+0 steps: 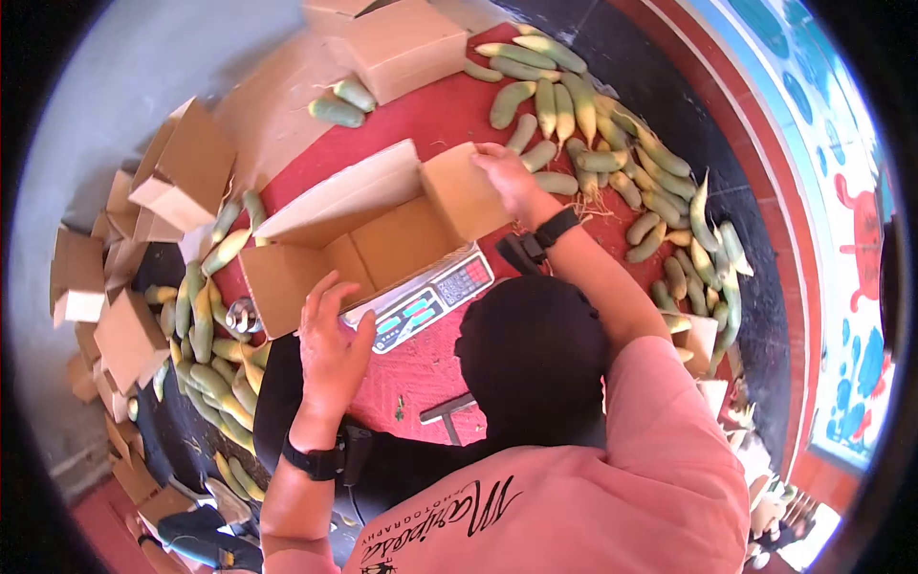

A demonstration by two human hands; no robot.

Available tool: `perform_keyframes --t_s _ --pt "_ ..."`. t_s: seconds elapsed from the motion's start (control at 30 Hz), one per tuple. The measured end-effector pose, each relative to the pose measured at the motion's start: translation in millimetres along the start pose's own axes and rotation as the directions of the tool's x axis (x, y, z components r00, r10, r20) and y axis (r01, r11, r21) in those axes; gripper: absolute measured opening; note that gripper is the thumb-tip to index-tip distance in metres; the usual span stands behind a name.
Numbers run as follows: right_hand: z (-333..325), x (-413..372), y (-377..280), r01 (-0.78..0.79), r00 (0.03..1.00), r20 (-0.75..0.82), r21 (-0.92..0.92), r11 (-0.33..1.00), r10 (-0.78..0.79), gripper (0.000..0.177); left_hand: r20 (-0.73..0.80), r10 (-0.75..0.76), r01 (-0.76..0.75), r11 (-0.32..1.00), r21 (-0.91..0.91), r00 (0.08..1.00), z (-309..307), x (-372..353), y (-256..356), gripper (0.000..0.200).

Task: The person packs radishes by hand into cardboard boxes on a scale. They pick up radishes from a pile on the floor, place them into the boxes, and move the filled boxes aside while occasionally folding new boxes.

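An opened cardboard box [392,244] with its flaps raised sits on a digital scale [430,304], whose keypad and lit displays face me. Its visible inside is bare brown cardboard. My right hand [507,177] has its fingers on the edge of the right flap, gripping it. At the near left corner of the box is my left hand [333,335], fingers spread, close to the left flap; whether it touches the cardboard is hard to tell. A dark T-shaped tool [448,411] lies on the red mat below the scale.
Green-and-yellow radishes [574,105] are heaped along the right, with more radishes [215,383] piled at left. Several cardboard boxes [134,335] are stacked at far left. A larger carton [406,48] stands at the back. Another person's hand [142,526] shows at lower left.
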State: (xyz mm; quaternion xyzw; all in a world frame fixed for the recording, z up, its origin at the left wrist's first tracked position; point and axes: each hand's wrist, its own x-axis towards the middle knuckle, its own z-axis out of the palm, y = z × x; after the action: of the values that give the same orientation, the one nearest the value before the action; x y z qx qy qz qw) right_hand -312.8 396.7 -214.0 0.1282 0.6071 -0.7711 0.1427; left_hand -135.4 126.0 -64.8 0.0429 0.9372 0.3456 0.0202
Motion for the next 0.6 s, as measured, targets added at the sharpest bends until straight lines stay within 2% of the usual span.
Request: perform_keyframes --t_s 0.1,0.2,0.27,0.33,0.5,0.57,0.6 --pt "8 -12 -5 -0.009 0.999 -0.046 0.114 0.993 0.014 0.020 -0.002 -0.027 0.027 0.998 0.051 1.000 1 2 5 0.032" --pt "7 -20 0 0.036 0.996 -0.084 0.059 0.998 -0.031 0.022 -0.014 -0.008 0.009 0.996 0.091 1.000 3 3 3 0.030" --pt "-4 -27 -2 0.005 0.994 -0.113 0.099 0.995 0.006 0.022 -0.010 -0.004 0.005 0.996 0.093 1.000 3 5 5 0.030" --pt "-26 -35 -4 -0.058 0.983 -0.163 0.175 0.983 0.087 0.022 -0.006 -0.004 0.004 0.995 0.095 1.000 2 6 6 0.029" --pt "-97 -35 50 -0.149 0.936 -0.304 0.111 0.983 0.176 0.024 0.045 -0.032 0.030 0.999 0.041 0.998 2 6 10 0.027" --pt "-139 -25 94 -0.234 0.895 -0.366 0.104 0.967 0.256 0.021 0.058 -0.057 0.055 0.998 0.024 0.997 -1 7 11 0.027" --pt "-183 -6 144 -0.210 0.931 -0.349 -0.270 0.940 0.108 0.021 0.069 -0.078 0.078 0.997 0.006 0.995 -3 7 11 0.026"
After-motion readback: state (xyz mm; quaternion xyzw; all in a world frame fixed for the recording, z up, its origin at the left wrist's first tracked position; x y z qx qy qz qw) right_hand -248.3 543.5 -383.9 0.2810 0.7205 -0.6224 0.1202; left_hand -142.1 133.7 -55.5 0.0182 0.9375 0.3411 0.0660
